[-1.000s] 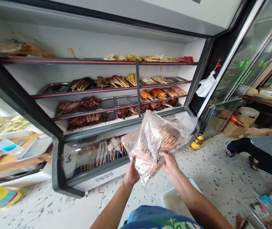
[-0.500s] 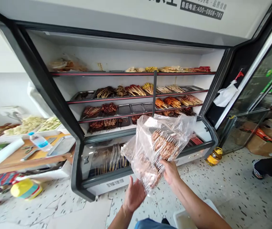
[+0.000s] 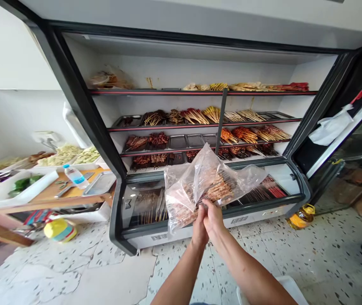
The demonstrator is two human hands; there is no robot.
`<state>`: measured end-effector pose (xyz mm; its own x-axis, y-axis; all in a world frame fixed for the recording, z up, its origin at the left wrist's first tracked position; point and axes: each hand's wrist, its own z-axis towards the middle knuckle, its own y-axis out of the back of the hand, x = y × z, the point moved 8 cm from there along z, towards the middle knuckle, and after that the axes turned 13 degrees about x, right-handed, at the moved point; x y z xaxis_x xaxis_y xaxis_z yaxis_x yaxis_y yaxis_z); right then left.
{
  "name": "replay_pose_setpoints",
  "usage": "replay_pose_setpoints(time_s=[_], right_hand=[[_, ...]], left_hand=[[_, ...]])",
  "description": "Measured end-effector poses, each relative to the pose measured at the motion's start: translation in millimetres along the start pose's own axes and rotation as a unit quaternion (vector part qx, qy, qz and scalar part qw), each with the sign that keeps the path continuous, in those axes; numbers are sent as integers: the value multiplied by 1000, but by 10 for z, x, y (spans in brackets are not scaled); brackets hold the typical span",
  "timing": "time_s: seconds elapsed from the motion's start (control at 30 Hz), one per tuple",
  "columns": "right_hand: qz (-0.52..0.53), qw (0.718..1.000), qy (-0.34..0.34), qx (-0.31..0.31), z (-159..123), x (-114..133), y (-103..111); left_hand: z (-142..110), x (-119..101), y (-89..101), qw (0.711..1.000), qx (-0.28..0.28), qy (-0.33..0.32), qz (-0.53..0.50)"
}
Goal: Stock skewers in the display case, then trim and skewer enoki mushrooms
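Note:
Clear plastic bagging (image 3: 206,163) is held up in front of the display fridge, with raw meat skewers (image 3: 220,186) visible through it. More pale meat lies inside its lower left part; whether this is one bag or two, I cannot tell. My right hand (image 3: 213,217) grips the bagged skewers from below, thumb on top. Close against it, my left hand (image 3: 200,228) is closed on the lower end of the same bundle, its fingers partly hidden behind the plastic.
Fridge shelves (image 3: 168,92) carry trays of skewers, above a glass-fronted lower compartment (image 3: 144,207). On the left, a wooden table (image 3: 50,192) bears vegetable trays and a water bottle (image 3: 75,177). An oil jug (image 3: 300,217) stands on the floor at right, and a white container (image 3: 290,288) below.
My left hand has come in from open beside the bag to close on the bundle next to my right hand. The bag sits slightly lower, and the view has shifted right-to-left.

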<state>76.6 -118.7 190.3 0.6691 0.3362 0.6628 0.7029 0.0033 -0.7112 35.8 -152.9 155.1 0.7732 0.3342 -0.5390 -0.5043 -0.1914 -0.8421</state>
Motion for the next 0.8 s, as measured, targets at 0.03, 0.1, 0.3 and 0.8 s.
replay_pose_setpoints(time_s=[0.03, 0.1, 0.3, 0.8], right_hand=[[13, 1000, -5, 3, -37, -35, -39], [33, 999, -30, 16, -121, -123, -120], [-8, 984, -53, 170, -460, -158, -420], [-502, 694, -226, 464, -1208, 588, 293]], left_hand=[[13, -71, 1, 1000, -16, -6, -7], [7, -230, 34, 999, -41, -26, -13], [-11, -569, 79, 993, -48, -56, -93], [-770, -1148, 2195, 979, -161, -54, -109]])
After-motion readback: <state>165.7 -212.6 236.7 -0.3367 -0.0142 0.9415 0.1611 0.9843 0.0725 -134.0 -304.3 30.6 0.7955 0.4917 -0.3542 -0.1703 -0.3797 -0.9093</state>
